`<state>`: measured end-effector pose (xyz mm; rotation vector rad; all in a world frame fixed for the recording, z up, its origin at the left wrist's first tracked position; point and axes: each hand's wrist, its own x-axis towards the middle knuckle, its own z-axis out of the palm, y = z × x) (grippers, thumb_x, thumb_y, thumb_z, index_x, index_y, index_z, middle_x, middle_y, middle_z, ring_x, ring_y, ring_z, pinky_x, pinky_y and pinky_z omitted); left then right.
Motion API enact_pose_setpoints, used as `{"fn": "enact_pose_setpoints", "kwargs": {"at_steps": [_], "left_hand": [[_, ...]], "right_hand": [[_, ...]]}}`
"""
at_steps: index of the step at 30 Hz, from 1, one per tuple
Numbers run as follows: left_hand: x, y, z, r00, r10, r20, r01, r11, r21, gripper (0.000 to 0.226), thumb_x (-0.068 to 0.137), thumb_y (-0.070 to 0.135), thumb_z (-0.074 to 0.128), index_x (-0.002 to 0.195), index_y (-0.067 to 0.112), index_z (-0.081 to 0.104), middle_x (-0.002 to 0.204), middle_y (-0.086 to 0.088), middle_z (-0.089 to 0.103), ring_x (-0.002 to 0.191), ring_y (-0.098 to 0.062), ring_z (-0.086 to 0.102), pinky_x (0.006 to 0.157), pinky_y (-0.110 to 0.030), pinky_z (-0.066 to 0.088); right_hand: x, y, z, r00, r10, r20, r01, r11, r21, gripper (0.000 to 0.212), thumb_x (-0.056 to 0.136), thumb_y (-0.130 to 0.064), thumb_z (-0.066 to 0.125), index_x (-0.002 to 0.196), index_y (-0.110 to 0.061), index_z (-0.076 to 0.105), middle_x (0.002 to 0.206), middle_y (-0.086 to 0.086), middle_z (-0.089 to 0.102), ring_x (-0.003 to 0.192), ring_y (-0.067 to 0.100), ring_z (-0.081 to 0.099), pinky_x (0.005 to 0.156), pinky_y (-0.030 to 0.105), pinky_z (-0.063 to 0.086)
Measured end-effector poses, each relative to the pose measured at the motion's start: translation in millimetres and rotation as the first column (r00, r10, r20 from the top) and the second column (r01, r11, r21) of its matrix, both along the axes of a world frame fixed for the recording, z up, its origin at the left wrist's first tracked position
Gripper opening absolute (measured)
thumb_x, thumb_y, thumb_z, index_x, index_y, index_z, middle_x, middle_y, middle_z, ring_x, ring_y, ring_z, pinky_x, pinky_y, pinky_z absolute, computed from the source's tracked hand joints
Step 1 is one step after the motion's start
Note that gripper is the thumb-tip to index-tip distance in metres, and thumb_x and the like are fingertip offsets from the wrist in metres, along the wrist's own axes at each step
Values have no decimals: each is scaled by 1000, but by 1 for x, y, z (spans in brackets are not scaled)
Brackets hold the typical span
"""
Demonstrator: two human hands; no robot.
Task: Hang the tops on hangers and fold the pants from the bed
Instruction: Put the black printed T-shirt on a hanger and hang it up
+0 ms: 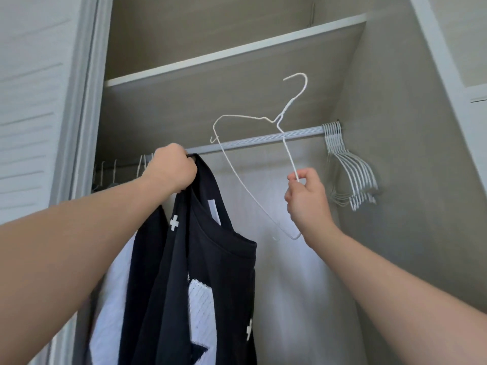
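Observation:
A black top (210,280) with white crosses and a white patch hangs from my left hand (170,168), which grips it at the shoulder just below the closet rail (263,140). My right hand (307,198) pinches one arm of a thin white wire hanger (238,177). The hanger is tilted, hook up, in front of the rail, and free of the top. The top's neck opening faces me, to the left of the hanger.
Several empty white hangers (350,169) bunch at the rail's right end against the closet wall. More hanger hooks (116,169) and clothes sit at the rail's left end. A shelf (234,52) runs above. A louvred door (29,114) stands on the left.

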<state>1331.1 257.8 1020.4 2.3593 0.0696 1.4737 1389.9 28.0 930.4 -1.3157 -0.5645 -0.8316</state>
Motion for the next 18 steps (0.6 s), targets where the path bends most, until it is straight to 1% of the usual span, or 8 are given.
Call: {"fn": "enact_pose_setpoints", "kwargs": {"at_steps": [2, 5, 9, 12, 13, 15, 17, 18], "left_hand": [[-16, 4, 1, 999, -32, 7, 33, 997, -76, 31, 98, 17, 44, 88, -5, 63, 75, -25, 68, 56, -37, 69, 66, -43, 62], [-40, 11, 1, 999, -46, 21, 49, 984, -171, 30, 96, 15, 45, 89, -9, 62, 85, -27, 68, 65, -40, 70, 70, -51, 62], [-72, 21, -2, 995, -54, 81, 74, 960, -269, 28, 97, 13, 45, 93, -9, 62, 90, -25, 66, 75, -43, 69, 71, -52, 62], [-104, 26, -7, 991, -16, 132, 52, 961, -272, 26, 97, 14, 44, 86, -5, 58, 84, -23, 60, 81, -45, 68, 75, -52, 60], [-117, 28, -7, 988, 4, 152, 38, 962, -272, 27, 98, 14, 44, 86, -5, 59, 84, -24, 61, 79, -43, 68, 73, -51, 60], [-146, 31, -6, 983, 47, 178, 0, 966, -258, 31, 98, 16, 43, 84, -4, 62, 81, -23, 64, 67, -39, 67, 57, -40, 59], [-179, 33, -2, 976, 111, 186, -68, 972, -227, 33, 99, 18, 42, 72, 5, 55, 70, -16, 59, 54, -32, 61, 41, -25, 45], [-196, 32, 1, 970, 150, 193, -106, 970, -220, 35, 99, 19, 42, 67, 8, 49, 66, -12, 55, 50, -28, 57, 38, -23, 38]], "right_hand": [[-17, 6, 1, 990, 126, -56, -126, 992, 7, 14, 94, -11, 46, 95, -25, 47, 57, -4, 44, 39, 9, 31, 38, 19, 26], [-43, 12, 12, 957, 264, -121, -268, 963, -21, 12, 96, -19, 57, 89, -20, 48, 52, -4, 38, 40, 12, 26, 38, 19, 23], [-72, 25, 20, 948, 280, -150, -290, 956, -48, 14, 101, -18, 50, 90, -13, 58, 47, -6, 30, 38, 11, 21, 37, 18, 18], [-96, 36, 17, 927, 358, -114, -362, 932, -13, 18, 101, -13, 48, 93, -10, 63, 46, -7, 29, 37, 10, 21, 37, 17, 18], [-104, 40, 16, 920, 380, -100, -383, 924, -11, 18, 100, -12, 48, 93, -10, 64, 45, -7, 30, 36, 10, 22, 37, 17, 18], [-123, 47, 15, 902, 423, -84, -425, 905, -6, 17, 99, -11, 49, 95, -10, 65, 44, -8, 31, 36, 10, 23, 37, 17, 18], [-144, 53, 16, 878, 474, -67, -475, 880, 0, 17, 99, -9, 47, 95, -11, 64, 43, -9, 31, 36, 9, 22, 37, 17, 17], [-155, 55, 17, 863, 503, -52, -504, 864, -3, 18, 98, -9, 47, 94, -12, 64, 42, -9, 31, 35, 9, 22, 38, 16, 17]]}}
